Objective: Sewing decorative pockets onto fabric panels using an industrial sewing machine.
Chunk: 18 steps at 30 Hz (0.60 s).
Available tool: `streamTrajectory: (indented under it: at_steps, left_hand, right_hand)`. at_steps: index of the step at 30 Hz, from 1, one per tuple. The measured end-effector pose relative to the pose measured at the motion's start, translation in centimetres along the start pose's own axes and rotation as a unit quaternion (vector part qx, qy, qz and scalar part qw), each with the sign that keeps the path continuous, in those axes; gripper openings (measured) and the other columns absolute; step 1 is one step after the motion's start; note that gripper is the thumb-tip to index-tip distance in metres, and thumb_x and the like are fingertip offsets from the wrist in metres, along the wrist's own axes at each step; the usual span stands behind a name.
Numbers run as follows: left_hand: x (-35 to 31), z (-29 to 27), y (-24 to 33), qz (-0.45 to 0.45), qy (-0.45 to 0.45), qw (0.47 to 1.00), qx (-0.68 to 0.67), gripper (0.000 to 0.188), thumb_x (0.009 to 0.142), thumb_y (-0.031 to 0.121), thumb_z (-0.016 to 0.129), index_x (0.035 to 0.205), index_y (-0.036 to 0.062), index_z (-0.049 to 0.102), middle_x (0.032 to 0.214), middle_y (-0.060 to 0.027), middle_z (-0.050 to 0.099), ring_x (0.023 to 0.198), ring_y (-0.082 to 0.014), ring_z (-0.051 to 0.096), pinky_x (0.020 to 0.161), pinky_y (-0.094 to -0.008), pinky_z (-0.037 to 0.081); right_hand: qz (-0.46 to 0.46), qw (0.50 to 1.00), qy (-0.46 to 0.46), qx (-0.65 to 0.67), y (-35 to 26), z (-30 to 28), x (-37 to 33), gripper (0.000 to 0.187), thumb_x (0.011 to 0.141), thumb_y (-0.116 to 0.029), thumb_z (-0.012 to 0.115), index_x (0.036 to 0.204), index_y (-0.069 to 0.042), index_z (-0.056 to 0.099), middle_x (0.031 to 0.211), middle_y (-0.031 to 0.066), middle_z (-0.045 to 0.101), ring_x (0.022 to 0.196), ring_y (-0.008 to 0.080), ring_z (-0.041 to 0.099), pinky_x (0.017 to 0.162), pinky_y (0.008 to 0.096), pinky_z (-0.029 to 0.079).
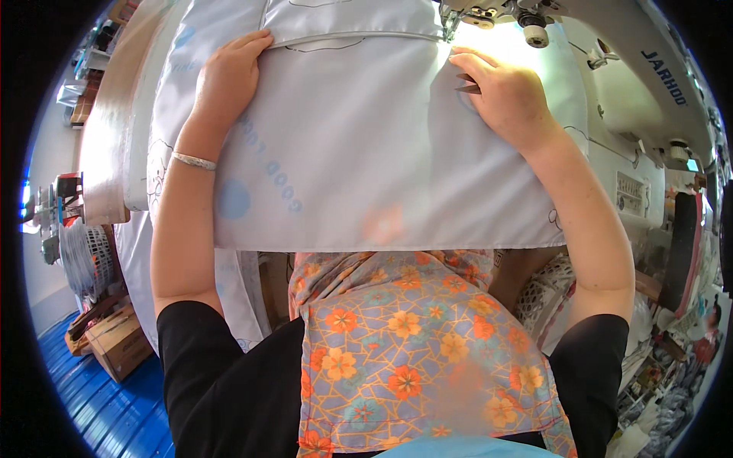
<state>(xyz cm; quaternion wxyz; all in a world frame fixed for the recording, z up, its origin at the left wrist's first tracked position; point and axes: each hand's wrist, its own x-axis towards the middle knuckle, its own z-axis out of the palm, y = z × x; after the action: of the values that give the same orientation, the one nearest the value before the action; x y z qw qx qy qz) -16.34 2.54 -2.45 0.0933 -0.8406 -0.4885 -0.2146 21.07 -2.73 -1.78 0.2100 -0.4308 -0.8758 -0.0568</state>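
Note:
White printed fabric [343, 153] spreads over the sewing machine bed and hangs toward my lap. A folded seam crosses it near the top, running under the presser foot [449, 32]. At the seam's left end, my left hand [231, 72] is closed on the fabric, its fingertips at the fold and the thumb not visible. My right hand [504, 88] is beside the lit needle area, with its fingertips on the cloth just below the foot. Thread snips [468, 85] are tucked in that hand, two dark pointed blades jutting left; their handles are hidden by the palm.
The pale sewing machine's arm [634, 69] curves over the upper right. A wooden table edge [107, 130] runs along the left. A cardboard box [118, 341] sits on the blue floor [99, 404] at lower left. A floral apron [405, 343] covers my lap below the fabric's edge.

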Motion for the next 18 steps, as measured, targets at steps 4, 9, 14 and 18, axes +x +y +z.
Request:
streamTrajectory:
  at_steps: [4,9,14,18]
  left_hand:
    - [-0.3,-0.5,0.4,-0.028,-0.015,0.998,-0.051,0.031,0.087,0.003,0.049,0.114,0.0052,0.064,0.125,-0.0076,0.061,0.111,-0.0295,0.059,0.095,-0.0367,0.048]
    - [-2.5,-2.2,0.6,-0.037,-0.009,0.997,-0.073,0.034,0.088,0.004,0.049,0.120,0.0031,0.059,0.128,-0.0132,0.058,0.114,-0.0337,0.056,0.097,-0.0383,0.046]
    - [-4.4,-2.9,-0.5,-0.080,-0.010,0.994,-0.077,0.035,0.089,0.007,0.050,0.123,0.0022,0.057,0.128,-0.0147,0.058,0.117,-0.0340,0.054,0.100,-0.0396,0.043]
    - [-3.4,-2.6,-0.3,-0.105,0.013,0.993,-0.057,0.033,0.089,0.016,0.053,0.119,0.0037,0.059,0.123,-0.0154,0.060,0.114,-0.0335,0.055,0.098,-0.0398,0.044]
  right_hand:
    - [0.025,0.999,0.014,0.038,-0.2,-0.6,-1.0,0.032,0.075,0.002,0.063,0.105,-0.007,0.063,0.106,0.0046,0.067,0.080,0.0260,0.066,0.069,0.0320,0.053]
    - [0.040,0.992,0.069,0.094,-1.5,-2.7,-2.6,0.032,0.078,0.002,0.061,0.109,-0.007,0.062,0.099,0.0097,0.065,0.079,0.0251,0.064,0.070,0.0348,0.052]
    - [0.124,0.989,-0.059,0.060,-5.5,-4.7,-0.3,0.032,0.085,0.000,0.058,0.117,-0.007,0.061,0.087,0.0117,0.062,0.072,0.0232,0.059,0.066,0.0327,0.049]
    - [0.030,0.978,-0.096,0.181,-7.2,-4.6,2.9,0.030,0.089,-0.006,0.057,0.119,-0.004,0.060,0.082,0.0123,0.063,0.069,0.0232,0.058,0.065,0.0330,0.047]
